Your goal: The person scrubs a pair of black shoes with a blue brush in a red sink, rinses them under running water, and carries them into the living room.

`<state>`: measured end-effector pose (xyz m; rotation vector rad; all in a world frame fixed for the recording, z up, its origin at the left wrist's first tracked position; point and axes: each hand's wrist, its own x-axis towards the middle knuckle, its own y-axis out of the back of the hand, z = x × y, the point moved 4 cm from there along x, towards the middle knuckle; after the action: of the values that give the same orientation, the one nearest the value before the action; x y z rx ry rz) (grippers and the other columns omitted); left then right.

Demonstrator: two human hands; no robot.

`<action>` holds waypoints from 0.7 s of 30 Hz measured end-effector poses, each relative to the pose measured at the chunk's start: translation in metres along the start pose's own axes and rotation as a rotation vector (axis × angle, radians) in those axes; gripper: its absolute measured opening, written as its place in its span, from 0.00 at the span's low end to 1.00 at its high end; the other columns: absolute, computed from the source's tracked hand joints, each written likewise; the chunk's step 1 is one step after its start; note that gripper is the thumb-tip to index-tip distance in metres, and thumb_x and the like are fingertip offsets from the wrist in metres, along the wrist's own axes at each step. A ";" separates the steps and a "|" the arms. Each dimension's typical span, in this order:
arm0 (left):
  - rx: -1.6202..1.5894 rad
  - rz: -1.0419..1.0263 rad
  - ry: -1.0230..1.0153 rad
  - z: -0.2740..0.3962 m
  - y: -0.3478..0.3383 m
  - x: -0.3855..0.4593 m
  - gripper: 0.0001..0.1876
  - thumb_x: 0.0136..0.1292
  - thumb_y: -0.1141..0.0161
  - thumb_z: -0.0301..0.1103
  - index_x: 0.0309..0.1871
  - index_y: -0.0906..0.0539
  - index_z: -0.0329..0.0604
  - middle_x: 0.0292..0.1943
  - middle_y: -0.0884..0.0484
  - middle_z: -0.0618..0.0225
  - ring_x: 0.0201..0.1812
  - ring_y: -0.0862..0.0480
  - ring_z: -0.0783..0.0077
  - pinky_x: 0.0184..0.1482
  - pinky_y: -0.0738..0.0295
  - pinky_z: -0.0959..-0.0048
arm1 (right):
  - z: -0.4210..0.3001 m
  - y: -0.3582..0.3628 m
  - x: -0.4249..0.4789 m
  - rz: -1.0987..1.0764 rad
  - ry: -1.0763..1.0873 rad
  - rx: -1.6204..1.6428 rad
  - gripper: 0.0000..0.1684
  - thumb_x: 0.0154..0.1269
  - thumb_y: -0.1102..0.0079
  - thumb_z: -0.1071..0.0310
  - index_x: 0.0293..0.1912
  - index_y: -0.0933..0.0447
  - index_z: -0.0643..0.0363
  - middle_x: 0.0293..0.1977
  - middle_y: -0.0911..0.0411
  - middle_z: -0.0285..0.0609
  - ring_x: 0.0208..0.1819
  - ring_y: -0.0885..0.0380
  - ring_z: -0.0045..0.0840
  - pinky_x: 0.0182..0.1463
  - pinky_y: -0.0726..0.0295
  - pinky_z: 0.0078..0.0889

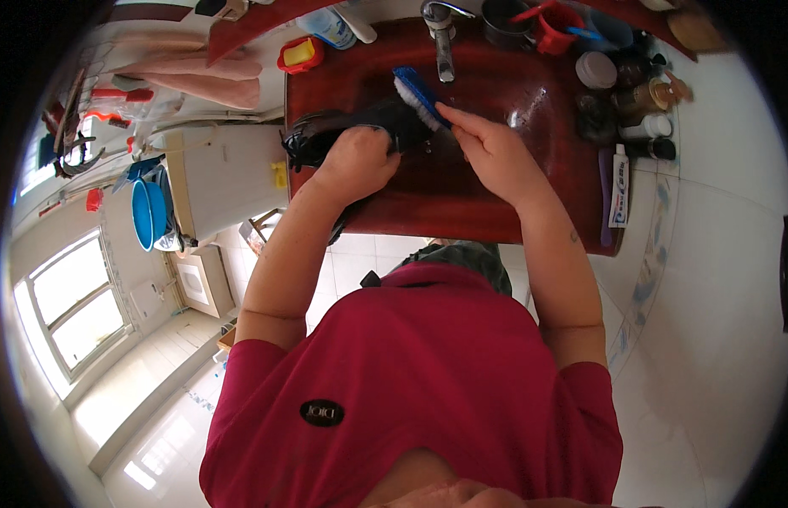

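My left hand (359, 162) is closed on a dark item (403, 117), black and elongated, over the left half of a dark red washbasin (495, 197). Loose loops or cords show at its left end; whether it is a shoe or a bag I cannot tell. My right hand (492, 149) grips the handle of a blue scrub brush (414, 95) with white bristles. The bristles face down and left, at or just above the dark item's right end. Behind the brush stands a chrome faucet (442, 44). A few water drops shine in the basin.
Left of the faucet are a red soap dish (283, 62) with yellow soap and a bottle (330, 28). A red cup (554, 28) stands at the back right. Bottles, jars and a toothpaste tube (619, 185) line the right rim. A blue basin (148, 213) is at far left.
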<state>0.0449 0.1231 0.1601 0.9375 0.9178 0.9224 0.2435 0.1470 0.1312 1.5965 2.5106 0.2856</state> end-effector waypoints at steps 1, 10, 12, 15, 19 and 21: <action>-0.015 -0.005 0.004 -0.001 0.002 -0.006 0.11 0.59 0.40 0.35 0.32 0.17 0.34 0.31 0.17 0.45 0.38 0.17 0.42 0.45 0.22 0.52 | 0.001 0.000 0.005 -0.045 -0.046 0.003 0.23 0.73 0.50 0.70 0.65 0.26 0.49 0.44 0.18 0.54 0.43 0.18 0.40 0.50 0.22 0.33; -0.533 0.469 -0.054 -0.004 0.054 -0.041 0.13 0.56 0.33 0.25 0.46 0.16 0.40 0.41 0.15 0.54 0.42 0.16 0.50 0.46 0.21 0.64 | 0.093 -0.024 -0.012 -0.151 -0.327 -0.288 0.22 0.73 0.50 0.61 0.64 0.25 0.47 0.51 0.20 0.56 0.52 0.20 0.48 0.56 0.22 0.43; -0.616 0.533 0.068 -0.019 0.057 -0.040 0.12 0.57 0.32 0.27 0.46 0.15 0.39 0.40 0.14 0.58 0.41 0.15 0.60 0.47 0.21 0.68 | 0.113 -0.023 -0.025 -0.126 -0.392 -0.251 0.23 0.73 0.49 0.61 0.65 0.26 0.48 0.53 0.21 0.58 0.53 0.21 0.48 0.57 0.23 0.42; -0.765 0.590 0.224 -0.043 0.054 -0.044 0.13 0.58 0.31 0.28 0.47 0.15 0.39 0.41 0.13 0.59 0.42 0.15 0.67 0.48 0.21 0.70 | 0.134 -0.021 -0.041 -0.123 -0.453 -0.273 0.24 0.72 0.47 0.60 0.65 0.26 0.49 0.54 0.22 0.59 0.55 0.22 0.49 0.58 0.23 0.40; -0.849 0.761 0.156 -0.049 0.075 -0.040 0.13 0.60 0.32 0.27 0.48 0.15 0.35 0.40 0.12 0.67 0.41 0.16 0.76 0.49 0.22 0.74 | 0.139 -0.020 -0.049 -0.138 -0.505 -0.212 0.25 0.71 0.45 0.59 0.66 0.27 0.49 0.55 0.22 0.58 0.57 0.23 0.49 0.58 0.24 0.39; -0.853 0.788 0.174 -0.071 0.074 -0.039 0.16 0.63 0.36 0.22 0.55 0.18 0.33 0.47 0.15 0.67 0.48 0.18 0.74 0.55 0.25 0.75 | 0.145 -0.020 -0.051 -0.118 -0.502 -0.187 0.25 0.71 0.45 0.58 0.66 0.27 0.49 0.56 0.22 0.58 0.57 0.22 0.49 0.59 0.24 0.38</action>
<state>-0.0498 0.1272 0.2158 0.4457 0.1809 1.8914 0.2808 0.1039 -0.0133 1.2535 2.1113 0.0846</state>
